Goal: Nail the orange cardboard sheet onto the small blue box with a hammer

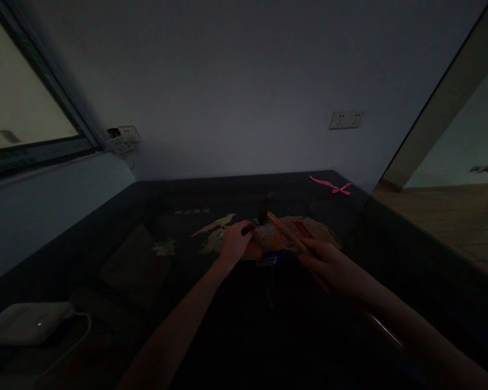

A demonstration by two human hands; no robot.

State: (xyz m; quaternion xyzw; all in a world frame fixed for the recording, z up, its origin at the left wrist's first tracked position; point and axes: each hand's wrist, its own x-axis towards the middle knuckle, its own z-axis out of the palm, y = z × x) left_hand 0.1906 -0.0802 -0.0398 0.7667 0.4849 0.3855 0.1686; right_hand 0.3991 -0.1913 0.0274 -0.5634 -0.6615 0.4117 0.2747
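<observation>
My right hand is closed round the wooden handle of a hammer, whose dark head points away from me and up, close to my left fingertips. My left hand has its fingers curled at the left end of a tan, speckled slab-like piece with a red patch. Whatever those fingers pinch, if anything, is too dark and small to make out. Against the near edge of the speckled piece lies a small blue packet with a white label. I cannot tell whether the hammer head touches anything.
The dark table bears a pale bird print and pale lettering. A pink ribbon lies at the far right. At the near left is a white device with a cable. A wall with a socket stands behind.
</observation>
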